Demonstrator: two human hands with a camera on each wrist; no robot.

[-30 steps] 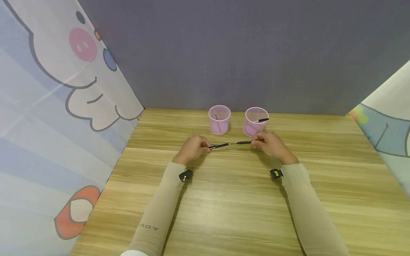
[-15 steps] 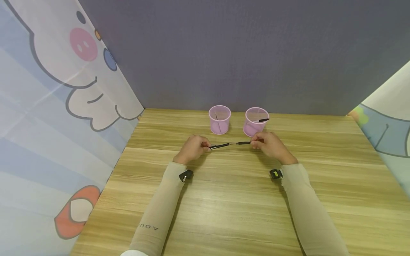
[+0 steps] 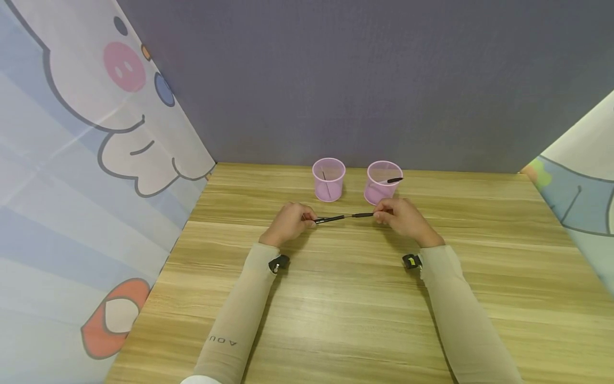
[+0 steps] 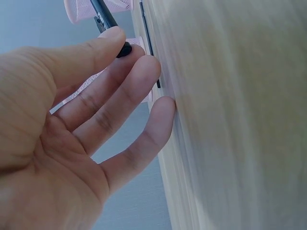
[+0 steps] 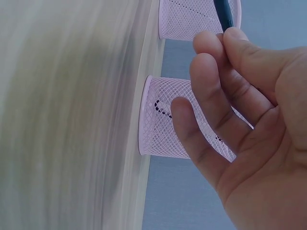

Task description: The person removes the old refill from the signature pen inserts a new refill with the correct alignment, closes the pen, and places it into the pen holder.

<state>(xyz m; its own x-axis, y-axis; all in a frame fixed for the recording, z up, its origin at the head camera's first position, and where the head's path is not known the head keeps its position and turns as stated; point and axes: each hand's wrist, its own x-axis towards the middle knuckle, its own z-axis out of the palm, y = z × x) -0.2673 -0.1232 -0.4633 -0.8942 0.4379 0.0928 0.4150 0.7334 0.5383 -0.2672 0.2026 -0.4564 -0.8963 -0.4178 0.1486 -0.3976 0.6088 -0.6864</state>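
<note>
Pinching the end of a black pen tube (image 3: 331,219) between thumb and finger, the left hand (image 3: 289,221) leaves most of its length bare and aimed at the other hand. The right hand (image 3: 403,217) mirrors it, its grip narrow around the outer end of a dark pen piece (image 3: 363,215), from which a thin rod (image 3: 348,216) runs toward the tube. Gripping each part by its outer end seems to leave the facing ends unblocked, so the two lie nearly in one line. Whether the rod's tip has entered the tube is too small to tell. The other fingers curve loosely aside, which suggests light, precise pinches rather than full grasps.

Both parts are raised above the wooden table (image 3: 336,298), probably to give the fingers room underneath. Just beyond stand two upright pink mesh cups, apart from each other, near enough to reach yet behind the work. A thin dark stick (image 3: 326,182) leans inside the left cup (image 3: 317,185); a pen (image 3: 395,180) rests slanted in the right cup (image 3: 371,192), its dark end jutting past the rim, likely because it outreaches the cup's depth.
</note>
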